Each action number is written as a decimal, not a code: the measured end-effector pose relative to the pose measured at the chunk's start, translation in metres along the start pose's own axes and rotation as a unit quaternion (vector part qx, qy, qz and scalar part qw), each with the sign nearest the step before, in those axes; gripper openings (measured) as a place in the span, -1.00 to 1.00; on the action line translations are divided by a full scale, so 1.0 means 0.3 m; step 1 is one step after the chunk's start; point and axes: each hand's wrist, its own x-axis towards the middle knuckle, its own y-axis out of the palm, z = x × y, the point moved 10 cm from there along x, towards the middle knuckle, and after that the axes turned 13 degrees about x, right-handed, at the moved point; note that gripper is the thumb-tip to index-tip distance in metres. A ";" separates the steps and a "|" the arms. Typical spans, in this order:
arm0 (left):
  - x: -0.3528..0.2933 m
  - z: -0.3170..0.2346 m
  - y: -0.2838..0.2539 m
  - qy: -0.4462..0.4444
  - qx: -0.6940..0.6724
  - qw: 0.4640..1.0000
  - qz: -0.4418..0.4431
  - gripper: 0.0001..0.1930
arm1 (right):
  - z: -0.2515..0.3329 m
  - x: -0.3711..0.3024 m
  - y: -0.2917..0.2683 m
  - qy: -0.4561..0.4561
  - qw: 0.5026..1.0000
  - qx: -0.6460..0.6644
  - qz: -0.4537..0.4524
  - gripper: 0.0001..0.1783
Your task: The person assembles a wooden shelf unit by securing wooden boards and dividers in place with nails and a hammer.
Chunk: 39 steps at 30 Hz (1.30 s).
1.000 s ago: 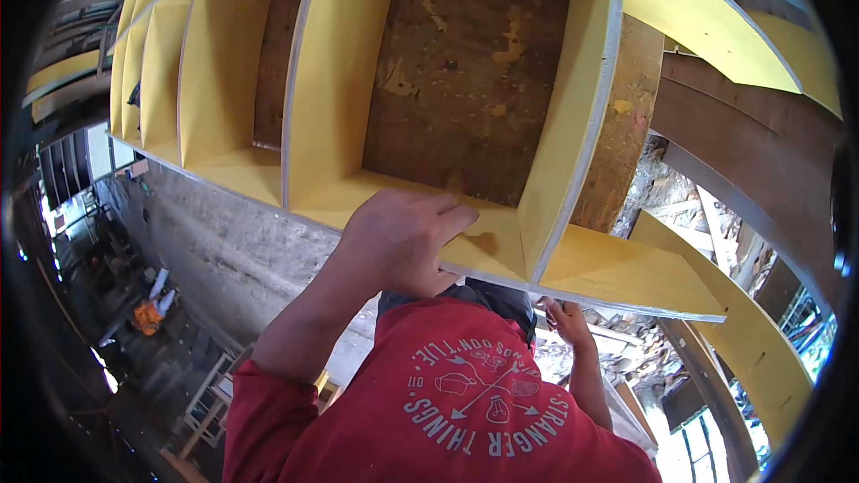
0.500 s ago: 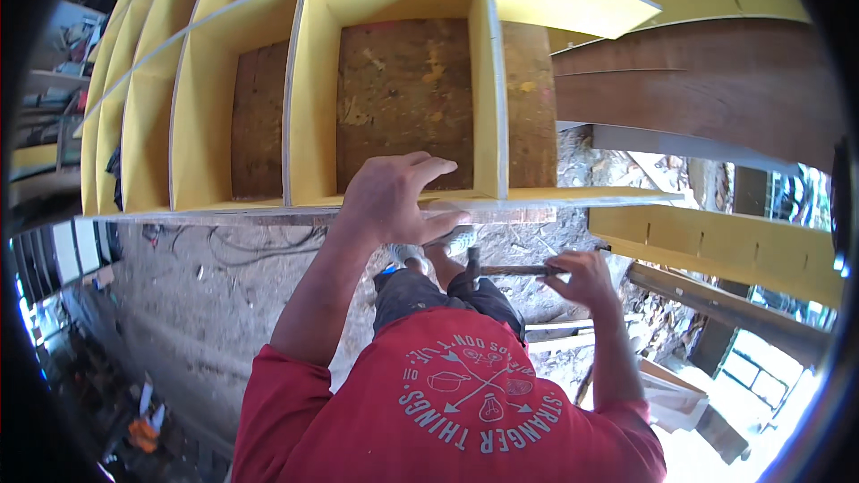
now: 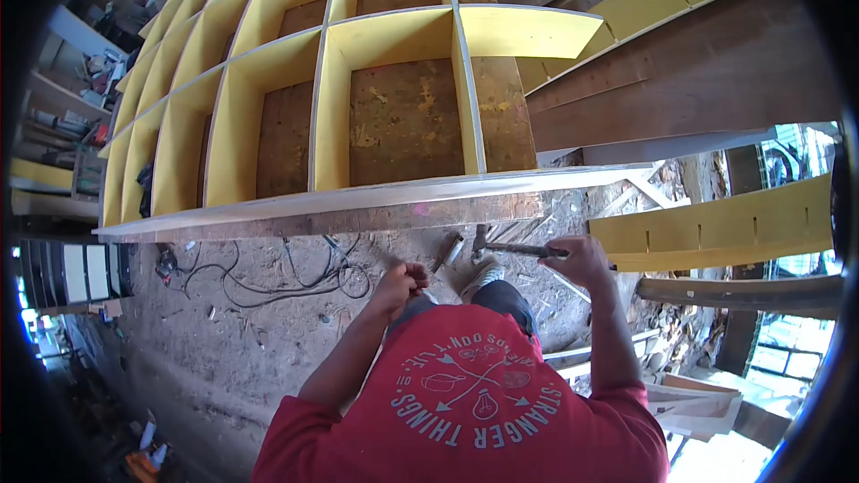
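Right hand [image 3: 582, 263]: grip closed on hammer [image 3: 523, 250], head at 9 o'clock. Left hand [image 3: 398, 290] half-curled, contents unclear. Yellow plywood grid [image 3: 333, 116], 11 o'clock.

Cut off, covered, unclear
The yellow grid [image 3: 286, 58] runs past the top edge; your right hand [image 3: 583, 261] hides part of the hammer [image 3: 523, 249]; whether your left hand [image 3: 398, 290] holds anything is unclear.
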 end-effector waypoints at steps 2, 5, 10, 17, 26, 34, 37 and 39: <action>0.006 0.066 0.059 -0.020 -0.079 0.996 -0.020 -0.66 | -0.112 -0.052 0.051 0.016 1.000 0.018 0.001 -0.62; 0.036 0.076 0.139 0.000 -0.161 0.985 -0.057 -0.70 | -0.186 -0.098 0.090 0.060 0.998 0.029 0.018 -0.56; 0.116 -0.020 0.373 0.080 -0.219 0.972 -0.035 -0.72 | -0.110 -0.120 0.141 0.115 0.983 0.083 0.115 -0.43; 0.019 -0.245 0.757 0.126 -0.212 0.968 0.035 -0.69 | -0.040 -0.052 0.088 -0.083 0.970 0.229 -0.025 -0.61; -0.042 -0.274 0.806 0.155 -0.249 0.956 0.030 -0.68 | -0.002 -0.069 0.073 -0.155 0.967 0.202 0.021 -0.64; -0.062 -0.299 0.710 0.257 0.100 0.960 -0.055 -0.70 | 0.019 0.007 0.034 -0.069 0.985 0.156 0.032 -0.71; -0.120 -0.385 0.673 0.317 0.258 0.906 -0.114 -0.67 | 0.020 0.027 0.057 -0.061 0.990 0.122 0.045 -0.71; -0.036 -0.333 0.630 0.294 0.256 0.916 -0.096 -0.73 | 0.022 0.028 0.060 -0.064 0.991 0.110 0.048 -0.71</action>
